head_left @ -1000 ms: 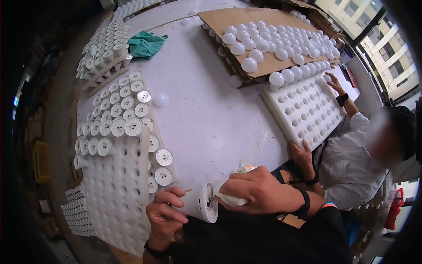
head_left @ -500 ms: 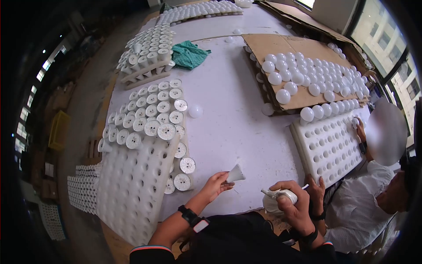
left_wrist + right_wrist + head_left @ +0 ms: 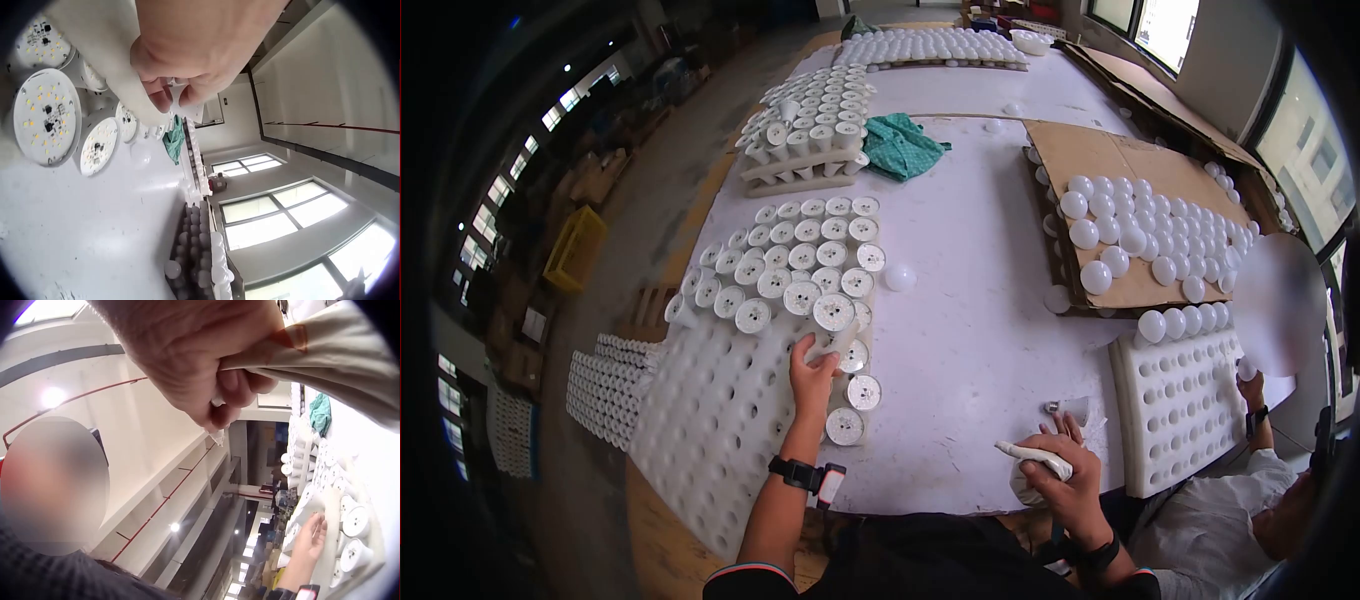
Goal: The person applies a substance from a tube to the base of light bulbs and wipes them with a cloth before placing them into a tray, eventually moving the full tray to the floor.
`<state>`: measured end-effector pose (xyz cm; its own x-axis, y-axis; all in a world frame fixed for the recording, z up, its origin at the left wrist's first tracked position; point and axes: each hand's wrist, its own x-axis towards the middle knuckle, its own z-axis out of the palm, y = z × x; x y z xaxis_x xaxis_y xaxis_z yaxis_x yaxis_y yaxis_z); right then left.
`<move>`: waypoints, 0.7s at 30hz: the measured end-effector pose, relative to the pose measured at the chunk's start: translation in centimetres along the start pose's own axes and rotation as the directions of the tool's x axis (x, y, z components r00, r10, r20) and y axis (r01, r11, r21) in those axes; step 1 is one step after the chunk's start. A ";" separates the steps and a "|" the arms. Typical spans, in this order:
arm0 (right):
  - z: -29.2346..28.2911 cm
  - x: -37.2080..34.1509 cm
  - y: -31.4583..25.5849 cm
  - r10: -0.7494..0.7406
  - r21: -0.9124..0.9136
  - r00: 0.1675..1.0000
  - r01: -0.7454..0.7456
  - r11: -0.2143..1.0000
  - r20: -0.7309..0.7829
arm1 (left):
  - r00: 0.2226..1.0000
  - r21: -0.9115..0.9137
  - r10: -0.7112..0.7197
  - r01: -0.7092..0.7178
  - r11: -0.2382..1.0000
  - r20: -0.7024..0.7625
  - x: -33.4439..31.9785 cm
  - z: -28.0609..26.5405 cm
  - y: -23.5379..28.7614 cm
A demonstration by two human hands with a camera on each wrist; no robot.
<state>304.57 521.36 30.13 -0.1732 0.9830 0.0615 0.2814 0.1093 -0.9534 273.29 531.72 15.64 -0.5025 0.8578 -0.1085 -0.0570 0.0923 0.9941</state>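
In the head view, my left hand [image 3: 812,378] is at the right edge of the white holed tray [image 3: 700,400], beside several white lamp housings [image 3: 753,315] with round LED boards facing up. Its thumb and fingers pinch a white lamp housing [image 3: 190,111], mostly hidden behind the fingers in the left wrist view. My right hand [image 3: 1068,485] grips a white squeeze bag [image 3: 1040,458] over the near part of the table, its narrow tip pointing left. In the right wrist view the bag [image 3: 344,353] looks creased, with an orange print.
A loose white bulb cover [image 3: 899,277] lies mid-table. Rows of covers sit on cardboard [image 3: 1080,155] at right. Beyond is a green cloth [image 3: 900,150]. Another person's hand [image 3: 1250,390] is by a second holed tray [image 3: 1185,420]. Clear film [image 3: 1090,415] lies near my right hand.
One second ago the bag's tip was at the housing's board, between both hands. My left hand then carried the housing left to the tray; my right hand moved right with the bag.
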 end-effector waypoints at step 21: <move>3.5 0.8 -1.6 -0.384 -0.318 0.923 0.362 0.877 -0.010 | 0.419 -0.073 -0.361 0.731 0.678 0.833 -12.4 -2.1 9.5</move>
<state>300.65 521.45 30.66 -0.2587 0.8669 0.4262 0.4839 0.4981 -0.7195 277.16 520.84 26.40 0.5293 0.7472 -0.4020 -0.4694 0.6526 0.5948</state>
